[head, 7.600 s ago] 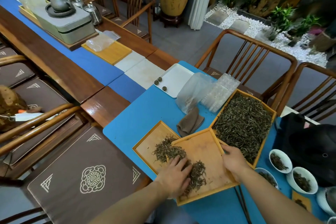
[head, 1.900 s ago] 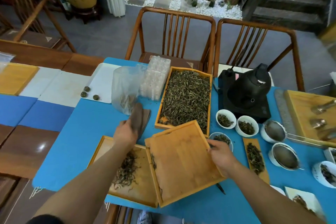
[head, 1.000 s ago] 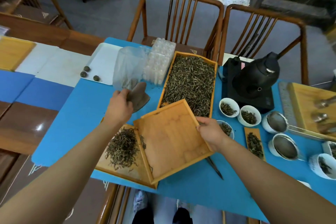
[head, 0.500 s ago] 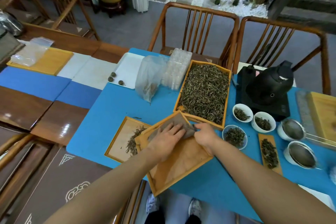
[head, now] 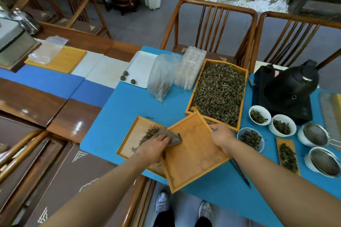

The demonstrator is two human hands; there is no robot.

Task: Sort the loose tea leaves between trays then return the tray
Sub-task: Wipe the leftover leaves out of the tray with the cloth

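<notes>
An emptied bamboo tray point(head: 195, 155) lies tilted over the near table edge, overlapping a smaller bamboo tray point(head: 129, 140) that holds a pile of loose tea leaves point(head: 150, 131). My left hand point(head: 153, 146) grips a brown cloth point(head: 173, 139) and presses it on the emptied tray's left rim. My right hand point(head: 222, 137) holds that tray's far right rim. Behind them stands a large bamboo tray point(head: 190, 101) full of tea leaves point(head: 219, 92).
Small white bowls of tea point(head: 259, 115), strainers point(head: 315, 134) and a black kettle on its base point(head: 287, 88) stand at the right. A plastic bag point(head: 162, 77), clear mould trays point(head: 190, 68) and a white tray point(head: 142, 66) sit behind. Dark tongs point(head: 239, 173) lie near the edge. Wooden chairs point(head: 212, 24) face the table.
My left hand picked up the brown cloth from the table, brought it onto the emptied tray and has wiped it from the far corner toward the left rim. My right hand keeps holding the tray.
</notes>
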